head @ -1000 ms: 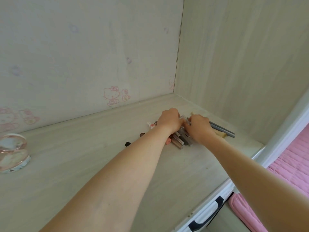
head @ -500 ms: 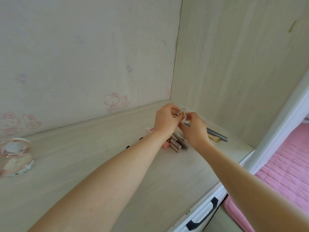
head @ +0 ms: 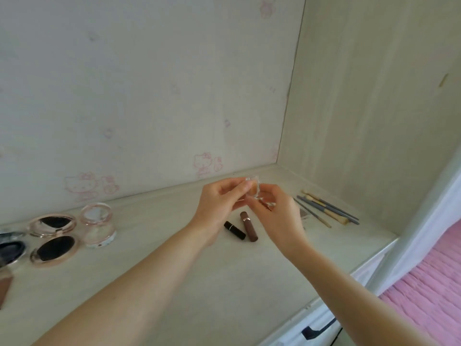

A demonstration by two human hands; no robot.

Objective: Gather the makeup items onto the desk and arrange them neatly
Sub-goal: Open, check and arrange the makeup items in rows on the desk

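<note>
While both hands meet just above the desk [head: 224,283] at frame centre, a small clear case [head: 253,187] sits pinched between them — left hand [head: 219,204] on its left side, right hand [head: 277,213] on its right and lower edge, fingers of both curled onto it. It is lifted off the surface, near the back wall. What the case contains is too small to tell; something orange-tinted shows through it.

Already on the desk:
- Black lipstick [head: 234,230] and brown tube [head: 249,226], lying just beside each other below the hands, angled, not parallel.
- Brushes [head: 326,208] at right of frame, laid roughly side by side near the side wall.
- Open compact [head: 53,237] at lower left, mirror lid up; a clear round jar [head: 98,226] just right of it; a dark round case [head: 11,247] cut off by the left edge.
- Something small and grey lies partly hidden behind the right hand — cannot identify it.

Judgement on progress: gathering looks largely done, since the items seen are on the desk. Arranging seems partway. The brushes read as grouped; the two tubes are loose and skewed; the clear case has no place yet. Left to do, likely: set the case down, straighten the tubes into a row, perhaps close the compact.

Pink bedding [head: 424,290] shows at lower right, off the desk.
</note>
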